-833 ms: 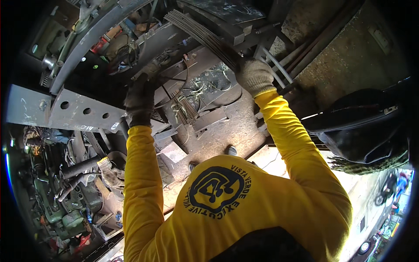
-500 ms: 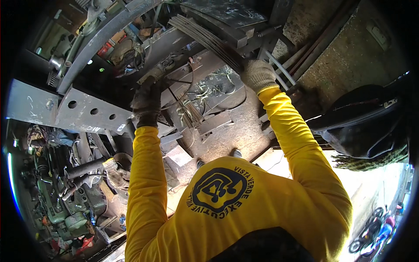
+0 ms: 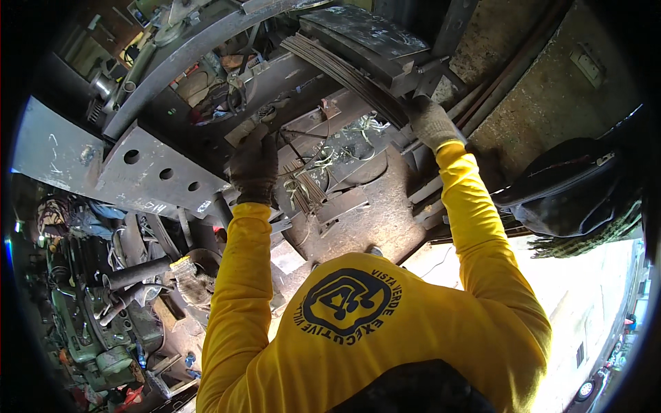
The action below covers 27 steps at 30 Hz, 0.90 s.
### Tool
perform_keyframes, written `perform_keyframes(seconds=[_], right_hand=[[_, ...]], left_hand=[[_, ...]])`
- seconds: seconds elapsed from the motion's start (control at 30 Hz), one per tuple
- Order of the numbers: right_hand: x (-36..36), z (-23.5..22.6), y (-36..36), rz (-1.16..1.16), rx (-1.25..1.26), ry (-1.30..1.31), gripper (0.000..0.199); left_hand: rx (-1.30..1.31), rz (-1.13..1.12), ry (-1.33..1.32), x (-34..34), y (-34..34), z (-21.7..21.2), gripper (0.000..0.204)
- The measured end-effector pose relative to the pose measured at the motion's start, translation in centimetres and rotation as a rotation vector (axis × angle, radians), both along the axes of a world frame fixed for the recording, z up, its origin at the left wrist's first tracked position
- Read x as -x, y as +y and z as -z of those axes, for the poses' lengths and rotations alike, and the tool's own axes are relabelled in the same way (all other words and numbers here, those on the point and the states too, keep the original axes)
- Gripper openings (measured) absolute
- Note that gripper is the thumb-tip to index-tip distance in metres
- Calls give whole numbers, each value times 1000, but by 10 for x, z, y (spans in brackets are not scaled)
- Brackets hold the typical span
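Observation:
My right hand, in a light knit glove, is closed round the near end of a bundle of thin dark metal rods. The rods slope up and left, their far ends fanned near a dark steel plate. At the left, my left hand wears a dark, soiled glove. Its fingers look curled, but what they hold is hidden. Beside it is a thin curved wire piece with crossing bars. Between my hands, another small bundle of short rods lies with pale strips near it.
A grey steel beam with round holes runs along the left, below a curved metal bar. The dark steel plate lies at the top. A loose work glove sits among pipes and machine parts lower left. A dark bag is at the right.
The whole view has shifted slightly, moving the bench to the right in the picture. Both hands sit a little farther right, and my right hand keeps its hold on the rods.

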State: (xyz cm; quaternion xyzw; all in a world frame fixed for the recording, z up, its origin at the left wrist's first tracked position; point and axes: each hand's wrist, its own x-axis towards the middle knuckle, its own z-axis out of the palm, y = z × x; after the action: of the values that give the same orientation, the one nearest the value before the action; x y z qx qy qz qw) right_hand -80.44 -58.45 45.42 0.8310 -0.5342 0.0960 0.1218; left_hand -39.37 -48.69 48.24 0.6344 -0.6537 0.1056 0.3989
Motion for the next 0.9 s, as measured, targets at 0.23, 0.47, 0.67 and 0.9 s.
perform_keyframes(seconds=[0.23,0.47,0.67,0.9], right_hand=[[-18,-30,37,85,-1015,-1255,27],[-39,-21,82,-156,-1025,-1501,40],[-50,-30,172,-115,-1058,-1341,54],[-33,28,248,-192,-1141,-1457,36]], left_hand=[[-79,45,8,-10,-2,5,31],[13,80,1,-11,-5,11,30],[54,188,15,-12,3,4,33],[-503,566,650,96,67,-2,40]])
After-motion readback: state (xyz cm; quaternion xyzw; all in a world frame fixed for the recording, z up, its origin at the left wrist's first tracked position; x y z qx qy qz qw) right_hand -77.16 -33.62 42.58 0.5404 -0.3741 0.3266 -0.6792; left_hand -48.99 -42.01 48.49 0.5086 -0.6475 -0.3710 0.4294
